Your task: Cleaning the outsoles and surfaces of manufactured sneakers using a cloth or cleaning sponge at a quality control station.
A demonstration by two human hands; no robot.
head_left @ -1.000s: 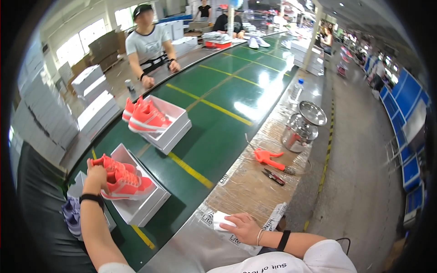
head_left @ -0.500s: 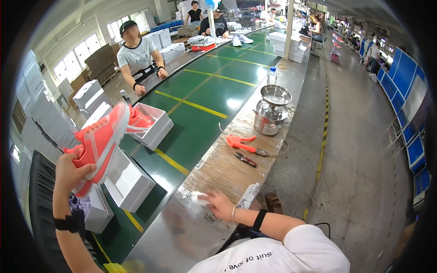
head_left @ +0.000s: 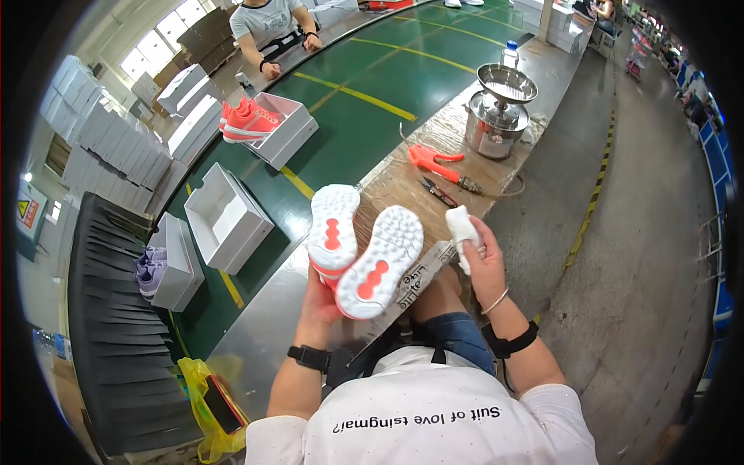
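My left hand grips a pair of coral sneakers over the near edge of the workbench. Their white soles with coral inserts face up toward me, and the shoes hide part of my fingers. Just right of them, my right hand is closed around a folded white cloth, held apart from the soles. Beyond my hands, red-handled thread snips and an orange air blow gun lie on the film-covered cardboard of the bench.
On the green conveyor stand an empty white shoebox, a box with coral sneakers and another with lilac shoes. A steel pump pot and bottle stand farther along. A co-worker sits across. A yellow bag lies lower left.
My left hand has brought the sneakers from the conveyor side to in front of me, soles now up. My right hand has lifted the cloth off the bench. The view has tilted down.
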